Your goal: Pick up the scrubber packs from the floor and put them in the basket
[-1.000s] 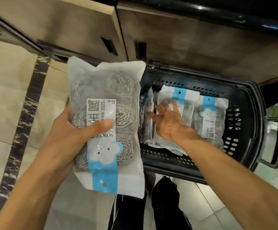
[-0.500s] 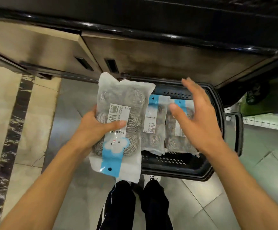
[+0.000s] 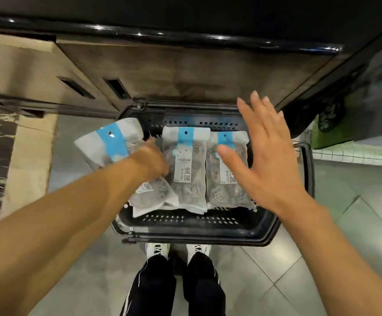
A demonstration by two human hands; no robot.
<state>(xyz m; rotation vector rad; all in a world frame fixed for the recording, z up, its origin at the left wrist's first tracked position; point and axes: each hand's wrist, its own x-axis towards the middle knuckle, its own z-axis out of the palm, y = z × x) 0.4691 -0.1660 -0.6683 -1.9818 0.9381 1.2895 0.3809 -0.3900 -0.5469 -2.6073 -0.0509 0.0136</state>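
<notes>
- The left hand (image 3: 152, 159), mid-frame, is seen from the back; its fingers are hidden against the leftmost scrubber pack (image 3: 117, 142), so I cannot tell whether they grip it or only press on it.
- That pack tilts over the basket's (image 3: 185, 233) left rim, its blue-striped top end poking out toward the left; its lower part is covered by the forearm.
- Two more scrubber packs (image 3: 186, 169) lie flat side by side inside the basket; the right one is partly covered by the right hand (image 3: 262, 156).
- The right hand hovers above it, fingers straight and spread, holding nothing.
- The packs are frosted plastic over coiled steel wool; the basket is black perforated plastic.
- Small label print is unreadable.
</notes>
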